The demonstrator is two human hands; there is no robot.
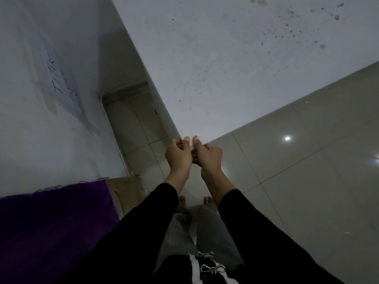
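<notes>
Your left hand (pixel 178 155) and right hand (pixel 210 156), fingers curled, each pinch one end of a small pale translucent strip (pixel 191 148) between them. Its long axis appears to run hand to hand.

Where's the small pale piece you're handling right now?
Head view, centre: the small pale piece is pinched between the left hand and right hand, held out before the wall corner, above the tiled floor.

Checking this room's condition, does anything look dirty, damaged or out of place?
Yes: dark spots spatter the wall at upper right, like stains. The handwritten paper on the left wall looks wrinkled. The left hand and right hand pinch a small pale thing, too blurred to identify.
</notes>
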